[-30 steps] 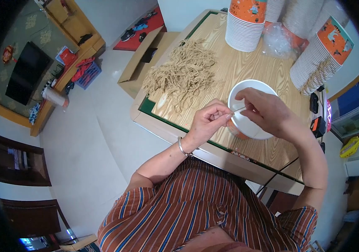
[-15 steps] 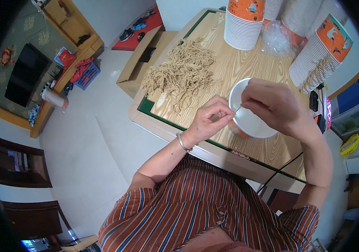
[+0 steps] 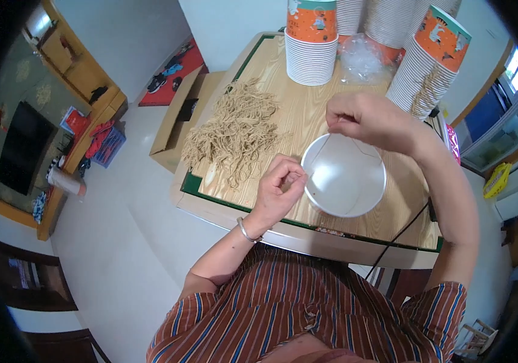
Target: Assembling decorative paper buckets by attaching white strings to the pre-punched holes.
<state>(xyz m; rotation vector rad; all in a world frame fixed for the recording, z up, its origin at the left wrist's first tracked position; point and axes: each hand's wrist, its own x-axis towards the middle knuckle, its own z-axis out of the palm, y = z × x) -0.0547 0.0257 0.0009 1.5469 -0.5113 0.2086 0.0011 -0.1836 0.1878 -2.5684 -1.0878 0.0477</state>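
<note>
A white paper bucket (image 3: 356, 187) stands on the table with its mouth toward me. At its left rim my left hand (image 3: 280, 189) is closed, thumb and fingertips pinched on a thin string. Above the bucket's far rim, my right hand (image 3: 368, 120) is also closed in a pinch on the string (image 3: 317, 155). The string runs faintly between the two hands, and another stretch trails from the right hand over the bucket. Left of the bucket lies a loose heap of tan twine (image 3: 234, 130).
At the back stand stacks of orange-and-white paper buckets (image 3: 311, 60); twine hangs over the tilted right stack (image 3: 422, 72). A clear plastic bag (image 3: 362, 59) sits between them. An open cardboard box (image 3: 171, 130) adjoins the table's left edge. A black cable (image 3: 401, 233) crosses the near right edge.
My hands have moved apart, the right one up and away from the left, drawing the string between them. The view has shifted, and more of the bucket's inside shows.
</note>
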